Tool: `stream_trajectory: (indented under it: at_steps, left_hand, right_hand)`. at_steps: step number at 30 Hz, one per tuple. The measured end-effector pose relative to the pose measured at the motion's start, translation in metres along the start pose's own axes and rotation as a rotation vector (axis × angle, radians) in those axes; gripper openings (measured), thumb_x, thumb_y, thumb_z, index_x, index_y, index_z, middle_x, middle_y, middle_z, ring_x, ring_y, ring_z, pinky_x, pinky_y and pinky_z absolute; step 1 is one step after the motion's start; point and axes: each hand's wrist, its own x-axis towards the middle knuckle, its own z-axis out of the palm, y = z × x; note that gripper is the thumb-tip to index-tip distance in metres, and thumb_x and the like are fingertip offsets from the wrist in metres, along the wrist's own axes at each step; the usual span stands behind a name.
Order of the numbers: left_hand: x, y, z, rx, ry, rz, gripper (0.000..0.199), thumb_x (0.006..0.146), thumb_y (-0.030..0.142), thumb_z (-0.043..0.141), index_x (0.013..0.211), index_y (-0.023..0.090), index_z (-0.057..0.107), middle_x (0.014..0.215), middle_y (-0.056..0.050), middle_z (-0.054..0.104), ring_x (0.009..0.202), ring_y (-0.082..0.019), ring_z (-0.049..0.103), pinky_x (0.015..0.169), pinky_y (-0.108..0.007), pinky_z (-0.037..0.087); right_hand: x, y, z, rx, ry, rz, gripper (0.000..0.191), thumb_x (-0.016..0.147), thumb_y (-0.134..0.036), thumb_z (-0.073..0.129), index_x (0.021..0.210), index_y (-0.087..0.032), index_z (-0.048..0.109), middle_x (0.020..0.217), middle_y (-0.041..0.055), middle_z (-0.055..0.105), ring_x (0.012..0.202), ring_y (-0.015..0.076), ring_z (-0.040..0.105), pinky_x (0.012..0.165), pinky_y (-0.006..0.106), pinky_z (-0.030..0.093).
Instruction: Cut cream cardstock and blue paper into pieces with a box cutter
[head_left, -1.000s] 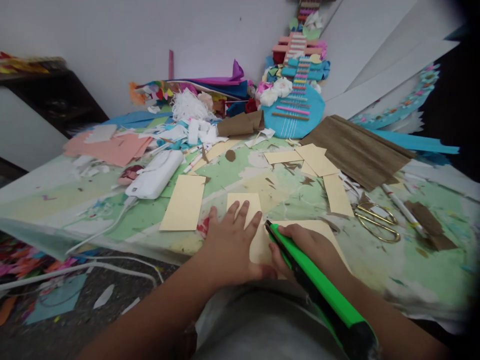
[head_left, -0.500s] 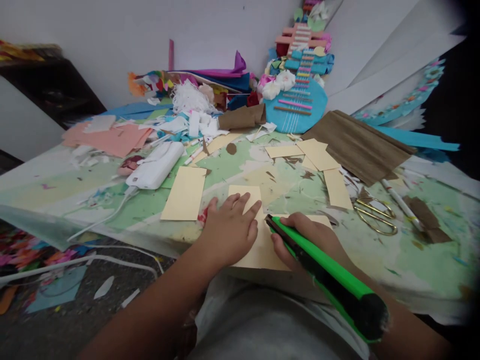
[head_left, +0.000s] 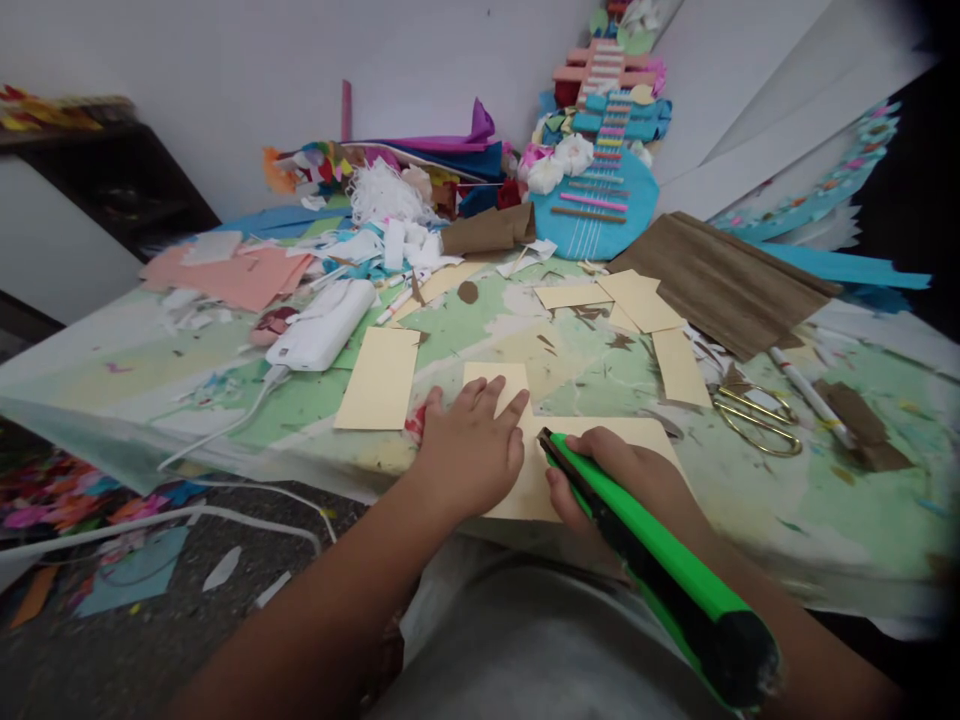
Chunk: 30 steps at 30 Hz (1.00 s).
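Observation:
My left hand (head_left: pixel 471 455) lies flat with fingers spread on cream card pieces at the table's front edge. One narrow cream strip (head_left: pixel 495 376) sticks out beyond its fingertips. A wider cream card (head_left: pixel 626 430) lies beside and under my right hand (head_left: pixel 637 475). That hand is wrapped around a long green and black stapler (head_left: pixel 652 545), its narrow front end resting at the card near my left fingers. Whether the jaws are pressed together on the card is hidden. To the left is a separate cream card rectangle (head_left: pixel 379 380).
A white power bank (head_left: pixel 322 325) with a cable lies left. Gold-handled scissors (head_left: pixel 757 420), a white marker (head_left: pixel 810 398) and brown paper (head_left: pixel 720 285) are right. More cream pieces (head_left: pixel 637 300) lie ahead. A blue paper guitar (head_left: pixel 592 205) leans on the back wall.
The camera view has shifted slightly, so the table appears a little higher and to the right. Both hands and the stapler keep almost the same place on the card.

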Motion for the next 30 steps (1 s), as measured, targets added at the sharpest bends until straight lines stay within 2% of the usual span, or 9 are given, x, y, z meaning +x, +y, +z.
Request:
stream_trajectory:
  at_steps: [7, 12, 21, 25, 30]
  left_hand:
    - [-0.001, 0.001, 0.001, -0.011, 0.019, 0.009, 0.047, 0.087, 0.032, 0.024, 0.132, 0.026, 0.035, 0.14, -0.007, 0.032, 0.126, -0.026, 0.028, 0.094, -0.061, 0.021]
    - [0.0, 0.0, 0.003, -0.015, 0.033, 0.011, 0.047, 0.087, 0.032, 0.024, 0.132, 0.025, 0.035, 0.14, -0.007, 0.032, 0.126, -0.026, 0.029, 0.093, -0.062, 0.021]
    - [0.0, -0.002, 0.003, -0.033, 0.027, 0.015, 0.048, 0.086, 0.031, 0.023, 0.132, 0.024, 0.035, 0.141, -0.007, 0.031, 0.126, -0.027, 0.028, 0.093, -0.062, 0.021]
    - [0.0, -0.002, 0.003, -0.035, 0.021, 0.02, 0.048, 0.086, 0.031, 0.023, 0.132, 0.025, 0.035, 0.141, -0.007, 0.032, 0.126, -0.026, 0.028, 0.093, -0.063, 0.021]
    - [0.0, -0.003, 0.004, -0.028, 0.025, 0.003, 0.048, 0.086, 0.033, 0.023, 0.132, 0.027, 0.035, 0.141, -0.005, 0.032, 0.125, -0.028, 0.028, 0.094, -0.062, 0.02]
  right_hand:
    - [-0.008, -0.012, -0.007, -0.042, -0.064, 0.004, 0.007, 0.075, -0.025, 0.045, 0.071, -0.021, 0.041, 0.05, -0.0011, 0.055, 0.042, 0.0145, 0.053, 0.04, 0.023, 0.032]
    - [-0.014, -0.019, -0.009, -0.042, -0.071, -0.003, 0.006, 0.075, -0.022, 0.044, 0.072, -0.021, 0.04, 0.052, -0.0013, 0.055, 0.044, 0.013, 0.053, 0.042, 0.022, 0.032]
    - [-0.026, -0.024, -0.011, -0.008, -0.173, 0.006, 0.007, 0.076, -0.023, 0.046, 0.073, -0.021, 0.04, 0.056, -0.001, 0.057, 0.047, 0.012, 0.054, 0.044, 0.022, 0.031]
    - [-0.031, -0.027, -0.011, -0.035, -0.157, 0.048, 0.007, 0.075, -0.022, 0.046, 0.072, -0.021, 0.04, 0.056, -0.0009, 0.058, 0.046, 0.0115, 0.054, 0.044, 0.022, 0.031]
    - [-0.038, -0.026, -0.01, -0.019, -0.137, 0.021, 0.005, 0.074, -0.021, 0.046, 0.073, -0.022, 0.041, 0.055, -0.0026, 0.057, 0.046, 0.0112, 0.053, 0.043, 0.021, 0.03]
